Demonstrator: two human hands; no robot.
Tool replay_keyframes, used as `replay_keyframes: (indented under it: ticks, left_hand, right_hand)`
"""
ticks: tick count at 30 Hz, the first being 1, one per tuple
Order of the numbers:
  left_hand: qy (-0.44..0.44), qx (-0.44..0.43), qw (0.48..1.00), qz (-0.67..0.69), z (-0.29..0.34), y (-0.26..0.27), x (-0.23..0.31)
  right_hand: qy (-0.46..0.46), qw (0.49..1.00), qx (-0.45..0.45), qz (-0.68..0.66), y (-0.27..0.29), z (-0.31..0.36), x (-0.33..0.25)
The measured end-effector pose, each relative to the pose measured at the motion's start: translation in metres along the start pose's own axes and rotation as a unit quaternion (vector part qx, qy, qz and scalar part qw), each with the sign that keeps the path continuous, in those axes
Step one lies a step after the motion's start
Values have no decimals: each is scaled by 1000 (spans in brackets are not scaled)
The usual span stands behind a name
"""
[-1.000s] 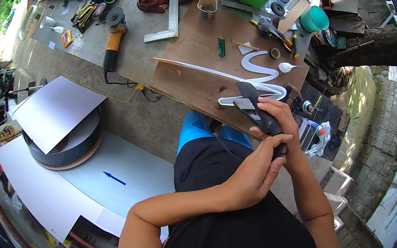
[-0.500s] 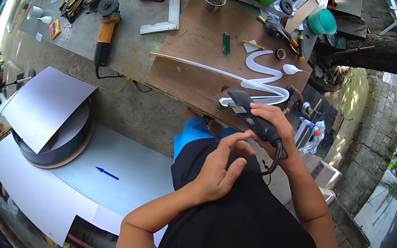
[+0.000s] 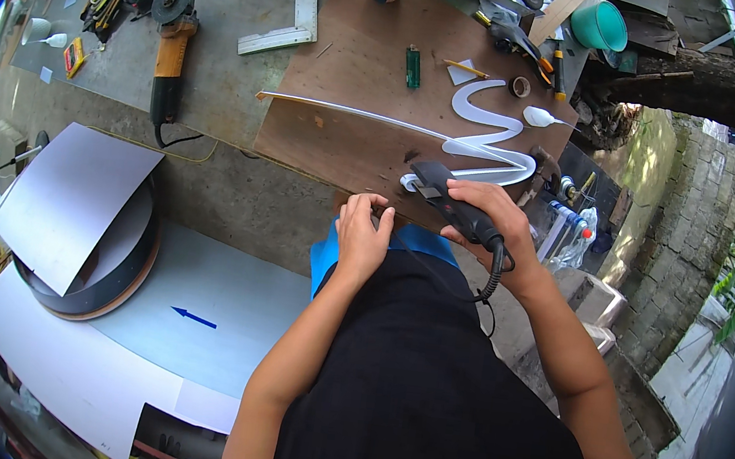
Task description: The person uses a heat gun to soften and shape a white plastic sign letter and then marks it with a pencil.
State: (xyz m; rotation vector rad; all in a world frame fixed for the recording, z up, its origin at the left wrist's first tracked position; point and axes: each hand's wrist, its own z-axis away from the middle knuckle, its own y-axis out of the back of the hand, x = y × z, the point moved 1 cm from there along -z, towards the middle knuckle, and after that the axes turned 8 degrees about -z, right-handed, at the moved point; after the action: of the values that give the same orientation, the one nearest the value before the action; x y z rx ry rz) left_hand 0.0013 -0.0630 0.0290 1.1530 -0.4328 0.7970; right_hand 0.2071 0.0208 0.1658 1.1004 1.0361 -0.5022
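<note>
My right hand (image 3: 503, 232) is wrapped round a black corded hand tool (image 3: 449, 205), whose flat head points up and left over the near edge of the table. Its coiled-sleeve cord (image 3: 493, 282) loops down in front of my black shirt. Beside it on the left, my left hand (image 3: 363, 236) is closed with bent fingers near the table edge. A small dark thing seems to lie between its fingers and thumb, too small to name. Just beyond the tool's head lies a white strip (image 3: 497, 156) bent into a zigzag, its long straight tail reaching left across the brown board (image 3: 350, 71).
On the table are an angle grinder (image 3: 169, 63), a metal square (image 3: 305, 2), a green lighter (image 3: 413, 68), a pencil (image 3: 466, 68), a tape roll (image 3: 519, 87) and a white squeeze bottle (image 3: 539, 117). A round drum-like form (image 3: 122, 245) with a white sheet stands left.
My left hand has moved up and left, away from the tool, and its fingers have curled. The tool in my right hand has shifted slightly left, its head close to the strip's end.
</note>
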Motion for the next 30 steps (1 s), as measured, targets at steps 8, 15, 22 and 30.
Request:
replay_keyframes:
  ticks: [8,15,22,30]
  left_hand:
    - [83,-73,993,50,-11,-12,-25]
    - [95,-79,991,48,-17,-18,-20]
    - [105,-57,990,73,-21,-25,-3]
    - [170,-66,978,99,-30,-31,-5]
  right_hand:
    - [-4,1000,15,-22,-15,-3,14]
    - [6,1000,15,-6,-14,-4,16]
    - [2,1000,-10,-9,-9,-3,17]
    - [-1,1000,-22,-12,-11,-7,18]
